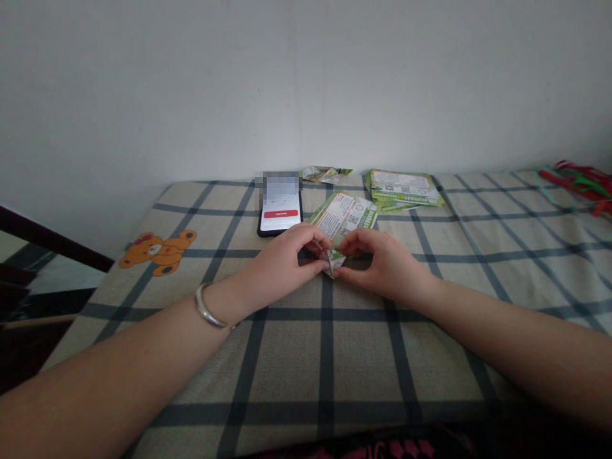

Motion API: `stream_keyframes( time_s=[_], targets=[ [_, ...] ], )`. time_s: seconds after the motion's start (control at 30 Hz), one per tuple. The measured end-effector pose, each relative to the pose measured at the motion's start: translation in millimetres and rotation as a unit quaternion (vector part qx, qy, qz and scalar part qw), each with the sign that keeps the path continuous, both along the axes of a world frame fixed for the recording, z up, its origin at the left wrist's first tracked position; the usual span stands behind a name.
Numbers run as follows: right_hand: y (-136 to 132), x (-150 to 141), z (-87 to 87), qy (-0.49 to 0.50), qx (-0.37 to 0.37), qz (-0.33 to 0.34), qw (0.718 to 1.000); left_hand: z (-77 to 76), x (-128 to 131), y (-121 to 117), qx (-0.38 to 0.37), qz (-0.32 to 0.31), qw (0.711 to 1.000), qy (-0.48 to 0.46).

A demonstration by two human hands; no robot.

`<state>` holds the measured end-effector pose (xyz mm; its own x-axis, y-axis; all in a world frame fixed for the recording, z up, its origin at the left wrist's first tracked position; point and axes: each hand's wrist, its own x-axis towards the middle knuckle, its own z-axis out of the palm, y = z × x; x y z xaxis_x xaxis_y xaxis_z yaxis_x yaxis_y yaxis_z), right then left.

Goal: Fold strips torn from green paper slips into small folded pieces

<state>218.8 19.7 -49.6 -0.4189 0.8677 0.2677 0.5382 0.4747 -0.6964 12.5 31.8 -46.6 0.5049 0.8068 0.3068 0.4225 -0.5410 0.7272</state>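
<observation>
My left hand (299, 252), with a silver bracelet on its wrist, pinches a small folded piece of paper (331, 262) from the left. From the right, my right hand (377, 258) grips the same paper between thumb and fingers. The fold stands on edge between my fingertips, and its far side is partly hidden. Just beyond both hands lie printed green-and-white leaflets (345, 213) with text and a square code, flat on the checked tablecloth (296, 357).
A phone (281, 213) with a lit screen lies left of the leaflets. Behind are a folded paper piece (326, 174) and a leaflet stack (401, 185). An orange bear cutout (157, 252) lies at left, colourful items (581, 182) at far right. A wall (306, 83) borders the table's back.
</observation>
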Motion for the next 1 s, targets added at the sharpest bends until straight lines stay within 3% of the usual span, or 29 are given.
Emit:
stream_keyframes(
  time_s=[0.53, 1.0],
  targets=[
    [1.8, 0.7, 4.9, -0.124, 0.109, 0.007, 0.986, -1.7, 2.3, -3.9, 0.003, 0.012, 1.000, -0.002],
    [2.5, 0.7, 2.7, -0.148, 0.155, -0.004, 0.977, 1.6, 1.4, -4.8, 0.107, 0.006, 0.993, 0.052]
  ],
)
